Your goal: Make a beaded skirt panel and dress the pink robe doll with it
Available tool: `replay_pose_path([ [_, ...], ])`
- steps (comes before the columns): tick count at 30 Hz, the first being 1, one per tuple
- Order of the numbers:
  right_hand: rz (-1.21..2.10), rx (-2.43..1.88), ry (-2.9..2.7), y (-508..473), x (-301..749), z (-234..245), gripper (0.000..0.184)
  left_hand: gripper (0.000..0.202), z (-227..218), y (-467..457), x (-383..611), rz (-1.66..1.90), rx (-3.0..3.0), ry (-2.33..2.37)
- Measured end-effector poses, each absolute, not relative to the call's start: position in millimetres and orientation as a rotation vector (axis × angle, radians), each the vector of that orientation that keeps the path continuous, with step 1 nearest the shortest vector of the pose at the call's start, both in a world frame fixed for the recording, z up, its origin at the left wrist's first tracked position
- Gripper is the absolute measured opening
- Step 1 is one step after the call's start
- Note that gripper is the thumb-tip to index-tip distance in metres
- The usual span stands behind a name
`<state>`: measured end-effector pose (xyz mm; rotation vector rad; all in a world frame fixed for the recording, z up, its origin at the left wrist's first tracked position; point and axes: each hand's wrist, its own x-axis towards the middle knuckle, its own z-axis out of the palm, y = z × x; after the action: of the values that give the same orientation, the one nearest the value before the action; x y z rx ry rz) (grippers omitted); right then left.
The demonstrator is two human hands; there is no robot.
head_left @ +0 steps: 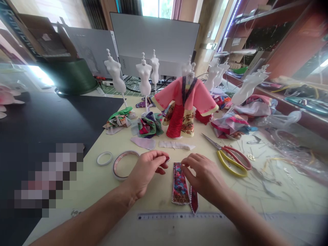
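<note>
My left hand [148, 167] pinches a small dark-red, bead-edged piece [167, 159] between thumb and fingers. Right hand [202, 171]: fingers bent at the top of the flat red-and-blue floral fabric panel [180, 188]; can't tell if gripping or just touching. Panel lies on the pale-yellow table [89, 191], above the clear ruler [179, 216], beside a pointed red bead-edged strip [194, 201]. Status, my read: beading done along panel's visible sides and bottom. Outstanding: pinched piece is apart from panel; top-end finish unclear.
</note>
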<state>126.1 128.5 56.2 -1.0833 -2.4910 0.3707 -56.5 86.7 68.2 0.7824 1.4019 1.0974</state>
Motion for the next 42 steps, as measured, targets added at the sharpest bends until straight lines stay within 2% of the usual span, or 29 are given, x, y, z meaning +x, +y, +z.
replay_pose_path([
  [12, 0.274, -1.107, -2.492, 143.6, 136.0, 51.5, 0.012, 0.028, 61.3, 70.3, -53.7, 0.702, 0.779, 1.431],
  [20, 0.238, -1.121, -2.493, 145.0, 139.0, 51.5, 0.012, 0.026, 60.5, 62.5, -55.9, 0.722, 0.8, 1.397],
  [24, 0.219, -1.121, -2.496, 146.5, 140.6, 52.6, 0.014, 0.029, 57.3, 54.9, -59.7, 0.619, 0.906, 1.446],
  [29, 0.208, -1.137, -2.526, 145.6, 141.3, 54.5, 0.014, 0.023, 48.5, 52.1, -67.9, 0.576, 1.635, 1.692],
  [33, 0.211, -1.143, -2.565, 144.5, 139.4, 52.2, 0.014, 0.016, 39.6, 60.6, -66.7, 0.536, 2.256, 1.68],
  [35, 0.201, -1.142, -2.568, 145.2, 138.7, 50.3, 0.014, 0.011, 33.7, 64.2, -65.6, 0.523, 2.387, 1.675],
  [42, 0.283, -1.142, -2.621, 142.8, 141.1, 58.0, 0.015, 0.017, 20.7, 61.2, -63.1, 0.819, 2.501, 1.684],
])
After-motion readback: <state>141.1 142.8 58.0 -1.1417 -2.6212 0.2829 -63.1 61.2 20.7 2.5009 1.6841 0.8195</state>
